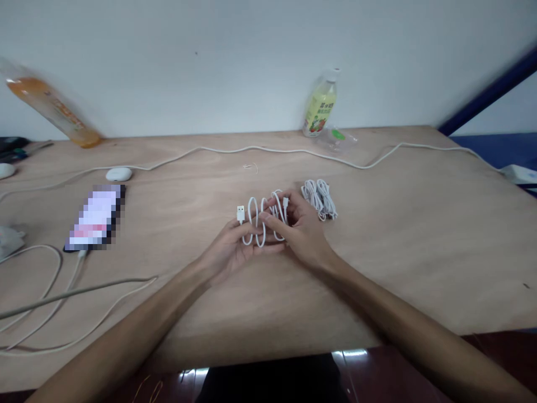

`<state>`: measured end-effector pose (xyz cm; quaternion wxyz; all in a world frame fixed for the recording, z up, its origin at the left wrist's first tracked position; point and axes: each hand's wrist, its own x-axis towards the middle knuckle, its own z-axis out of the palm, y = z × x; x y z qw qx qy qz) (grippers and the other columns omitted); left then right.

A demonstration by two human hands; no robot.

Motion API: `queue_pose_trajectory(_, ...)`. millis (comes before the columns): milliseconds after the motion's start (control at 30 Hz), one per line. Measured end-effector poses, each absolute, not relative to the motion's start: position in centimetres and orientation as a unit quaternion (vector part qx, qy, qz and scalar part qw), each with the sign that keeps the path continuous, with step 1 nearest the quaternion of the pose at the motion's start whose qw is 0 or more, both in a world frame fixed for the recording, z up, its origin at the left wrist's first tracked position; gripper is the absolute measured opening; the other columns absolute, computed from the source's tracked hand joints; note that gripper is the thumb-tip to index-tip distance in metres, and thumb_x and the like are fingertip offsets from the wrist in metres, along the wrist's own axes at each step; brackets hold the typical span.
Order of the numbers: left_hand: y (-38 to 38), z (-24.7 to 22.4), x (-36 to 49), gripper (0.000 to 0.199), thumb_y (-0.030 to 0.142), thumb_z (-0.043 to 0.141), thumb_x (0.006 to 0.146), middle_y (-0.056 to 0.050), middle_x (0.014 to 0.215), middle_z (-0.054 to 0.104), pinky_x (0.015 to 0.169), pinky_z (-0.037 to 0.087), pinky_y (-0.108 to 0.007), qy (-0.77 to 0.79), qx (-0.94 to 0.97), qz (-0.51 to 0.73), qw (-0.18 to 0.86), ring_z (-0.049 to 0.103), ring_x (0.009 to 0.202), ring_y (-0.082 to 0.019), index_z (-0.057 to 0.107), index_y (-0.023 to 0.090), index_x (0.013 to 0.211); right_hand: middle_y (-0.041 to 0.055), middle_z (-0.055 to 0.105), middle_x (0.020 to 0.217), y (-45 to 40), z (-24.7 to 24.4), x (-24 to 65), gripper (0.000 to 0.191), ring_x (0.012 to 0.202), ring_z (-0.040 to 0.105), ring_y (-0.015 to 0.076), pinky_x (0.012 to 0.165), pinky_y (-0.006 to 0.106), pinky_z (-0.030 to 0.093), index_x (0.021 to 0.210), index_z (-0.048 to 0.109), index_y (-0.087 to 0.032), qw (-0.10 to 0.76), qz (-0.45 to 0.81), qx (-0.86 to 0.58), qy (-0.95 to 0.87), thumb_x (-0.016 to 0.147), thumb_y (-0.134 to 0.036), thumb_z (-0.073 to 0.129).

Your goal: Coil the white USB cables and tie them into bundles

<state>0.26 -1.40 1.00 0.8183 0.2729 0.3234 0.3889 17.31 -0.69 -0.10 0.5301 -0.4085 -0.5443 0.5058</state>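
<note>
A white USB cable [260, 238] hangs in loose coils between my two hands, above the wooden table. My left hand [235, 246] grips it near the flat USB plug [240, 212], which points upward. Closed on the coils from the other side is my right hand [304, 226], with the cable's smaller plug [286, 202] sticking up by its fingers. Some fingertips are hidden behind the loops. Just beyond my right hand lie bundled white cables [319, 197], folded and side by side on the table.
A phone [94, 218] with a charging cord and a white earbud case [119, 174] lie at left. An orange drink bottle [54, 109] and a yellow-green bottle [321, 106] stand by the wall. A long white cord [251, 148] crosses the table's back. Thin tie scraps [250, 167] lie mid-table.
</note>
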Motion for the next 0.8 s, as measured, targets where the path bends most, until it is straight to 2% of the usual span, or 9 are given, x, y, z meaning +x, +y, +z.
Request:
queue_pose_trajectory(100, -1.5, 1.1, 0.3, 0.033, 0.007, 0.074, 0.087, -0.017, 0.123, 0.084, 0.110, 0.064, -0.052, 0.333, 0.278, 0.395, 0.810, 0.082, 0.113, -0.032, 0.079, 0.012, 0.120, -0.0018, 0.073, 0.091, -0.8, 0.0, 17.3, 0.029, 0.080, 0.069, 0.0172, 0.074, 0.034, 0.057, 0.100, 0.064, -0.027, 0.527, 0.515, -0.407, -0.540, 0.088, -0.040, 0.086)
queue_pose_trajectory(233, -1.6, 1.3, 0.5, 0.046, 0.008, 0.068, 0.094, -0.016, 0.125, 0.084, 0.108, 0.065, -0.054, 0.341, 0.290, 0.388, 0.806, 0.082, 0.111, -0.031, 0.073, 0.016, 0.139, -0.0013, 0.074, 0.092, -1.0, 0.2, 17.2, 0.029, 0.080, 0.070, 0.0176, 0.077, 0.035, 0.058, 0.102, 0.064, -0.026, 0.520, 0.514, -0.405, -0.549, 0.088, -0.039, 0.086)
queue_pose_trajectory(333, -1.8, 1.2, 0.7, 0.051, 0.014, 0.068, 0.098, -0.014, 0.135, 0.081, 0.109, 0.064, -0.055, 0.340, 0.310, 0.385, 0.800, 0.081, 0.116, -0.031, 0.068, 0.022, 0.149, -0.0010, 0.075, 0.093, -1.2, 0.2, 17.0, 0.032, 0.082, 0.071, 0.0185, 0.077, 0.035, 0.058, 0.102, 0.063, -0.026, 0.519, 0.505, -0.417, -0.549, 0.085, -0.038, 0.088)
queue_pose_trajectory(433, -2.0, 0.8, 0.8, 0.051, 0.023, 0.072, 0.099, -0.014, 0.145, 0.076, 0.109, 0.063, -0.055, 0.324, 0.337, 0.376, 0.800, 0.078, 0.122, -0.033, 0.068, 0.025, 0.150, -0.0020, 0.074, 0.092, -1.3, 0.1, 16.8, 0.037, 0.081, 0.070, 0.0179, 0.075, 0.035, 0.057, 0.099, 0.061, -0.027, 0.528, 0.497, -0.426, -0.542, 0.081, -0.039, 0.091)
queue_pose_trajectory(500, -2.0, 0.4, 0.8, 0.048, 0.026, 0.073, 0.099, -0.014, 0.145, 0.077, 0.108, 0.063, -0.054, 0.313, 0.354, 0.368, 0.801, 0.079, 0.121, -0.033, 0.070, 0.024, 0.147, -0.0028, 0.073, 0.091, -1.4, 0.0, 16.7, 0.040, 0.079, 0.070, 0.0177, 0.074, 0.034, 0.058, 0.097, 0.059, -0.027, 0.531, 0.505, -0.424, -0.531, 0.080, -0.040, 0.093)
queue_pose_trajectory(667, -2.0, 0.0, 0.5, 0.047, 0.013, 0.069, 0.088, -0.011, 0.122, 0.084, 0.100, 0.066, -0.049, 0.283, 0.380, 0.333, 0.815, 0.084, 0.100, -0.029, 0.072, 0.020, 0.134, -0.0034, 0.071, 0.088, -1.6, 0.3, 16.5, 0.048, 0.078, 0.071, 0.0186, 0.071, 0.034, 0.059, 0.093, 0.053, -0.028, 0.528, 0.539, -0.408, -0.514, 0.077, -0.043, 0.095)
queue_pose_trajectory(800, -1.9, -0.1, 0.2, 0.027, 0.023, 0.069, 0.092, -0.010, 0.087, 0.083, 0.080, 0.067, -0.040, 0.285, 0.424, 0.301, 0.805, 0.081, 0.079, -0.026, 0.074, 0.016, 0.118, -0.0056, 0.066, 0.083, -1.9, 0.6, 16.4, 0.053, 0.068, 0.064, 0.0166, 0.060, 0.031, 0.053, 0.095, 0.051, -0.029, 0.514, 0.550, -0.398, -0.524, 0.074, -0.045, 0.097)
